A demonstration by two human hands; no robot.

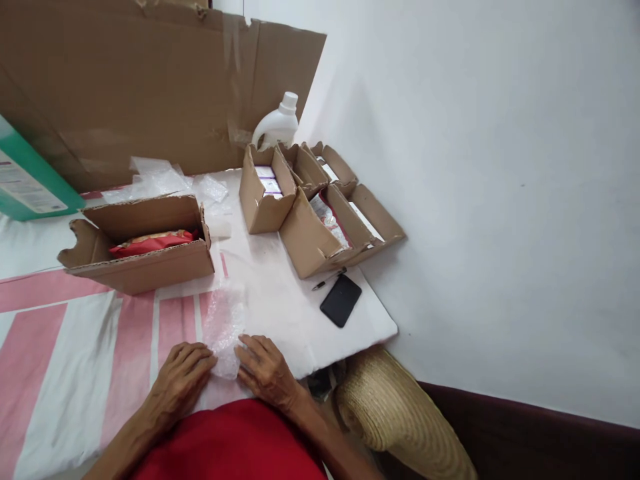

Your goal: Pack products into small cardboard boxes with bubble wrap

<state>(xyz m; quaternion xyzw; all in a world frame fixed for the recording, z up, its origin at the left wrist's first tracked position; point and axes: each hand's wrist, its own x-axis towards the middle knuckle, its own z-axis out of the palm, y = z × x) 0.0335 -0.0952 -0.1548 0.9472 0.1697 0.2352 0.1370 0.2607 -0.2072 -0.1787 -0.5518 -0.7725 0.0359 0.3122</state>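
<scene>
A strip of clear bubble wrap point(226, 320) lies on the table in front of me, its near end between my two hands. At its left edge, my left hand point(185, 372) is closed, the fingers pressed together on the plastic. My right hand point(266, 368) grips the opposite edge with bent fingers; the thumb side is partly hidden. Beyond my left hand stands an open cardboard box point(145, 267) with a red packet point(153, 244) inside.
Cut cardboard boxes point(305, 243) with packets and small cartons stand at the back right, near a white jug point(280, 123). A black phone-like object point(341, 301) and a pen point(327, 281) lie before them. A green container point(35, 177), loose plastic wrap point(160, 179) and a straw hat point(395, 407) are around.
</scene>
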